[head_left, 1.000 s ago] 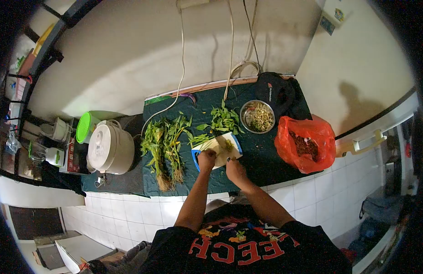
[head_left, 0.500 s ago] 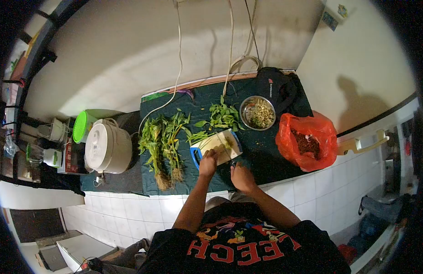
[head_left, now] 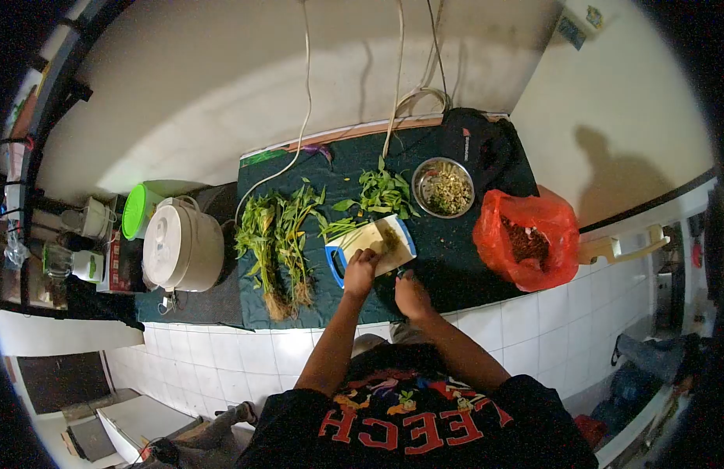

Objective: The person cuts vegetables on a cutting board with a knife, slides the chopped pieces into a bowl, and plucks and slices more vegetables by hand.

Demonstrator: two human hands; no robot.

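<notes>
A white cutting board (head_left: 368,244) with a blue rim lies tilted on the table in front of me. My left hand (head_left: 362,270) rests on its near part, fingers curled down and pressed together; whatever is beneath them is hidden. Just off the board's near right edge, my right hand (head_left: 411,295) is closed round the dark handle of a knife (head_left: 401,273), whose blade is hard to make out. Chopped greens (head_left: 390,238) lie on the board's right side. Cut green stems (head_left: 340,227) sit at its far left edge, and loose green leaves (head_left: 381,193) are heaped behind it.
Rooted leafy bunches (head_left: 280,246) lie left of the board. A steel bowl (head_left: 443,187) of chopped pieces stands behind to the right, near a black bag (head_left: 479,144). A red plastic bag (head_left: 526,242) sits at the right edge. A white rice cooker (head_left: 182,244) stands left.
My right hand is a little higher and nearer the board's edge, less blurred than before. The left hand stays on the board, and the whole view has shifted slightly.
</notes>
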